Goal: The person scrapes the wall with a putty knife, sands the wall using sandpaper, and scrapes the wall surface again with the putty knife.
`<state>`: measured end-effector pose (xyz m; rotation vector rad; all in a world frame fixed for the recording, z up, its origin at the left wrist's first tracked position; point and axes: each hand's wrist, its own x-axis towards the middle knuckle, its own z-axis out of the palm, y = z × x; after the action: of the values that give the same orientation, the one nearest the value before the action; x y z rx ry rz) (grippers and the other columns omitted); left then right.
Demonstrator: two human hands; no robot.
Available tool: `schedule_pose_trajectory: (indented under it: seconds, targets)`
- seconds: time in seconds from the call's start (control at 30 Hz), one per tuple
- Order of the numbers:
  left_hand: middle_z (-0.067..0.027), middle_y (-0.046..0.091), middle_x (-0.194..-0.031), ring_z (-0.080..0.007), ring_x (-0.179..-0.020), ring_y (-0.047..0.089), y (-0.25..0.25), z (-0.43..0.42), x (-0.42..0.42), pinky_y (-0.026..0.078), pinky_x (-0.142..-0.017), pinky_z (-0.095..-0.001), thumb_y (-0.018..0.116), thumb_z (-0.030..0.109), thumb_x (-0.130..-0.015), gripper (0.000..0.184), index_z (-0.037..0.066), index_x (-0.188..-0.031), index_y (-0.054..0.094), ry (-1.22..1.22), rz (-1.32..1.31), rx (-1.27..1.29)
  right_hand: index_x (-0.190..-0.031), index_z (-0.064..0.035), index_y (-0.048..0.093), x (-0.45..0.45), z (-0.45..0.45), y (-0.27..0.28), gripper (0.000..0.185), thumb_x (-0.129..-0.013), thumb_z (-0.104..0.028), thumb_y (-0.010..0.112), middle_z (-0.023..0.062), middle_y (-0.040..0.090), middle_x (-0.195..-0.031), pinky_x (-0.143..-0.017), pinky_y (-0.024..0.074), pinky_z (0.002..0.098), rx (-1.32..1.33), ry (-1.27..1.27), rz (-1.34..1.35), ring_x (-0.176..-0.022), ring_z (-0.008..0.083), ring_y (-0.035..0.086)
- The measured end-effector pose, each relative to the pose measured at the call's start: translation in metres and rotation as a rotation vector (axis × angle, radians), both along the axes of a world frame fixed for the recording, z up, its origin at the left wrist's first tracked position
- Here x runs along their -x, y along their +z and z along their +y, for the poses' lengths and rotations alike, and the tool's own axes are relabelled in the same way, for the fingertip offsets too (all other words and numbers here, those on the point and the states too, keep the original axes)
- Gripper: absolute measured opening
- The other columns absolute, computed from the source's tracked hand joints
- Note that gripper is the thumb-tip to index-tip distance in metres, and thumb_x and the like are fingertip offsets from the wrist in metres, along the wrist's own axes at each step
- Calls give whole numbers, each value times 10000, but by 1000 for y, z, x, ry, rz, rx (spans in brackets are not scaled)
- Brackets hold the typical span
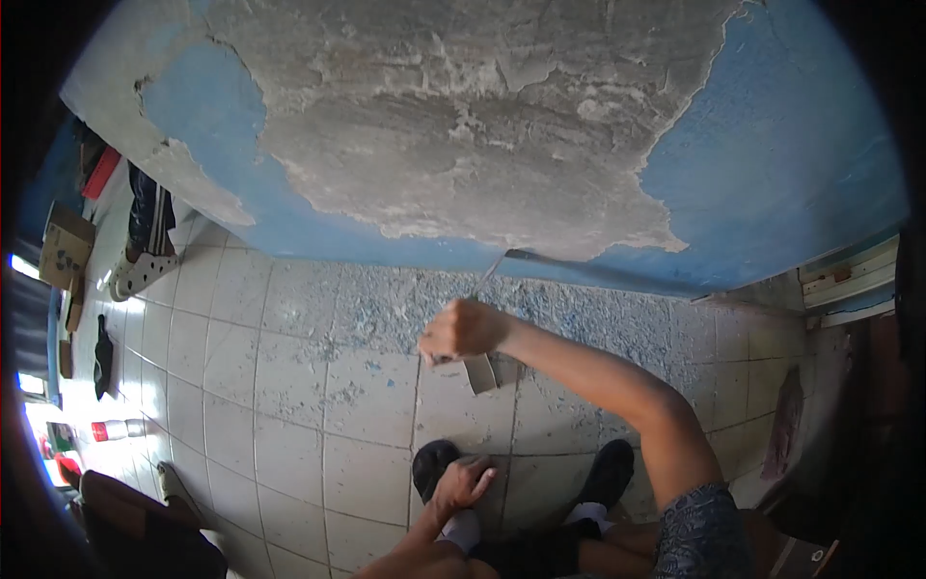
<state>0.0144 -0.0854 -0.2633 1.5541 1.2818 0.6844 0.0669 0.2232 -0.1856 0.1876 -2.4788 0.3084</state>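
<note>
My right hand (pixel 465 330) is closed around a scraper (pixel 490 272), its handle mostly hidden in the fist. The thin blade reaches up to the foot of the wall (pixel 463 164), at the lower edge of the bare grey patch. Blue paint (pixel 762 154) surrounds that patch with ragged edges. Just below the fist shows a pale flat strip (pixel 480 374); whether it lies on the floor or belongs to the tool I cannot tell. My left hand (pixel 463 482) hangs over my left shoe, holding nothing, fingers loosely apart.
Paint flakes (pixel 386 299) cover the tiled floor (pixel 289 454) along the wall. At the left are another person's leg and clog (pixel 145 275), a cardboard box (pixel 66 246) and a dark bottle-shaped object (pixel 102 357). A second person's knee (pixel 125 511) shows lower left. A wooden frame (pixel 849 280) stands right.
</note>
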Motion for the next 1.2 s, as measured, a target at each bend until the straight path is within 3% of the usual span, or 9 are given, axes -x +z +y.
schedule_pose_trajectory:
  seconds: [0.2,0.33,0.53,0.6,0.67,0.77,0.9,1.03,1.2]
  targets:
    - [-213,639,-869,-435,-833,617,-2,-7,0,494,-730,-467,551,245,-952,236,22,-976,624,8,-13,8,-632,-141,552,2,-8,-2,244,-806,-191,715,-10,572,-544,-402,474,233,90,58,216,-465,103,582]
    - [-213,636,-864,-432,-847,619,-10,-10,-3,495,-739,-470,548,243,-951,241,18,-979,629,4,-3,-39,-676,-153,577,-31,13,-24,177,-782,-138,718,-43,585,-563,-370,465,211,64,-120,1,-444,83,559]
    - [-216,636,-879,-430,-863,618,0,-3,-2,493,-751,-472,552,230,-943,228,11,-958,615,-48,13,59,-670,-159,563,-6,-3,-4,222,-815,-171,730,-46,560,-562,-394,492,216,-154,-48,179,-454,71,553]
    - [-216,635,-882,-432,-865,617,1,-6,0,492,-753,-472,548,226,-946,224,12,-957,615,-11,7,18,-668,-151,570,-32,30,-19,232,-830,-184,732,-35,575,-566,-400,499,217,70,-220,-123,-473,88,578]
    - [-216,636,-887,-435,-868,615,-3,-8,-4,492,-755,-472,543,222,-949,220,13,-961,614,27,-5,-60,-654,-136,553,-28,7,-20,252,-828,-182,730,-25,563,-556,-407,482,233,170,-114,35,-462,98,567]
    - [-215,640,-887,-432,-878,617,6,-2,-3,493,-759,-466,548,207,-942,208,11,-964,615,-30,-7,27,-642,-117,533,-20,-28,19,274,-815,-178,737,-9,561,-560,-427,473,249,-95,-35,158,-475,104,566]
    - [-213,639,-893,-430,-885,613,4,-1,-2,490,-764,-462,549,206,-935,208,11,-967,611,-31,28,80,-634,-101,520,-15,-2,9,272,-790,-150,738,0,555,-574,-445,483,262,0,-28,10,-518,113,580]
    - [-210,631,-878,-431,-873,609,1,-1,-4,489,-763,-463,549,210,-935,207,11,-956,602,-2,0,13,-651,-113,525,-7,-33,53,272,-802,-161,746,-15,551,-570,-428,495,274,-99,-79,334,-518,96,590]
    - [-218,626,-891,-434,-877,606,-1,-6,-3,488,-771,-466,544,214,-939,216,4,-955,593,-44,27,-2,-693,-133,553,-36,25,-2,236,-829,-196,734,-9,588,-589,-431,516,251,28,-254,87,-496,113,600]
